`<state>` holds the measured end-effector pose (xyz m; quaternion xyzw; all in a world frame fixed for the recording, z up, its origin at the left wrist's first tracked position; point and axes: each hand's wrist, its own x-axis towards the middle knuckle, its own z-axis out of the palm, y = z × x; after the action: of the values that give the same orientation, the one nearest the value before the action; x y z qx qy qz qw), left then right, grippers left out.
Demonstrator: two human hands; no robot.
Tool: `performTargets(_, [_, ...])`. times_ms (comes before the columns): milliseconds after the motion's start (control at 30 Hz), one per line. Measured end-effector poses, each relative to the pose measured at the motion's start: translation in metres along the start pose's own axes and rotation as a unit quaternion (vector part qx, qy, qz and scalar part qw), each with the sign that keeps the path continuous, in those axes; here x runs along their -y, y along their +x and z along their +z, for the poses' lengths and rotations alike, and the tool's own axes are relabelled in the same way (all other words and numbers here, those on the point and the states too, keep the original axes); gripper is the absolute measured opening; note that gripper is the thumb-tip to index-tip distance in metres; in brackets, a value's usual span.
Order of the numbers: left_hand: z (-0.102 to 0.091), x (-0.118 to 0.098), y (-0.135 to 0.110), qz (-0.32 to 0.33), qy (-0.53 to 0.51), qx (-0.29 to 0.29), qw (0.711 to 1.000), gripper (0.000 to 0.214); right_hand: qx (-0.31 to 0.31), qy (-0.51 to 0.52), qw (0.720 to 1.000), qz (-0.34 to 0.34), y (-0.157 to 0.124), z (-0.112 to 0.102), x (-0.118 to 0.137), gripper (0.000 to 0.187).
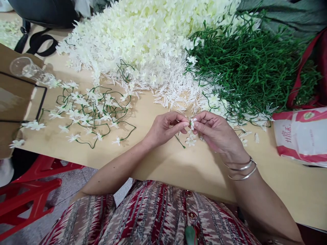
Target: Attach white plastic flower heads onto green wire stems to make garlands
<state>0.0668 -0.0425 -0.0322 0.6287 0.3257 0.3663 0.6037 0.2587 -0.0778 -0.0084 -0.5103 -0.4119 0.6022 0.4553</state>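
My right hand (217,131) pinches a small white artificial flower (193,124) between thumb and forefinger. Just left of it, my left hand (168,126) has its thumb and forefinger pressed together, almost touching the flower; what lies between those fingertips is too small to make out. Below the fingers, a short length of green plastic stem (181,142) shows, and whether it hangs from the left hand or lies on the table I cannot tell. Another white flower (190,140) is under the hands. Beyond them spread small white plastic sticks (173,97).
A large heap of cream-white flowers (143,37) fills the back, beside a pile of green stems (250,64). Flowered stems (89,112) lie at left near a clear plastic cup (21,66) and a cardboard box (15,92). A red-white packet (301,136) sits right.
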Motion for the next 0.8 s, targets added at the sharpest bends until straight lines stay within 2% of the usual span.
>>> performTargets(167, [0.001,0.006,-0.001,0.0,0.016,-0.012,1.0,0.045,-0.004,-0.003,1.0,-0.003,0.0,0.001,-0.005,0.035])
performTargets(300, [0.001,0.008,0.0,-0.015,-0.012,-0.009,1.0,0.047,-0.025,0.014,1.0,-0.005,0.0,0.005,-0.008,0.032])
performTargets(800, [0.001,0.012,0.001,-0.033,-0.066,-0.022,0.997,0.044,-0.027,0.077,0.997,0.01,0.005,0.012,-0.017,0.039])
